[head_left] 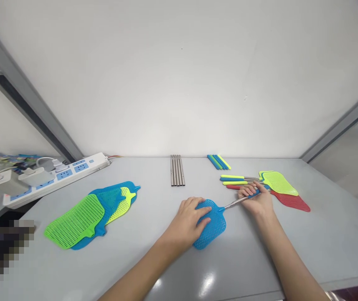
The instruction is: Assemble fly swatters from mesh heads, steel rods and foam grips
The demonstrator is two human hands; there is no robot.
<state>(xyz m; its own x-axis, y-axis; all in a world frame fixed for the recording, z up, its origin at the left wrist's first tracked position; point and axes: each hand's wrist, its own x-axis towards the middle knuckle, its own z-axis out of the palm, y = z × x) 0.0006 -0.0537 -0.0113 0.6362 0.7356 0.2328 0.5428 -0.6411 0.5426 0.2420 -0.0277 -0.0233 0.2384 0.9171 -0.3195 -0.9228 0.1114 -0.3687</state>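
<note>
A blue fly swatter with a metal rod lies between my two hands, low over the table. My left hand grips the swatter's mesh head, thumb and fingers spread over its left side. Around the blue handle at the far end of the rod, my right hand has its fingers closed. Just behind that hand rests a pile of complete swatters, with a yellow swatter head on top and a red swatter head beneath. Part of this pile's rods is hidden by my right hand.
Loose swatter heads, a green one uppermost, lie overlapping on the left. Several metal rods stand in a row near the wall, beside several coloured handles. A white power strip with plugs runs along the back left of the grey table.
</note>
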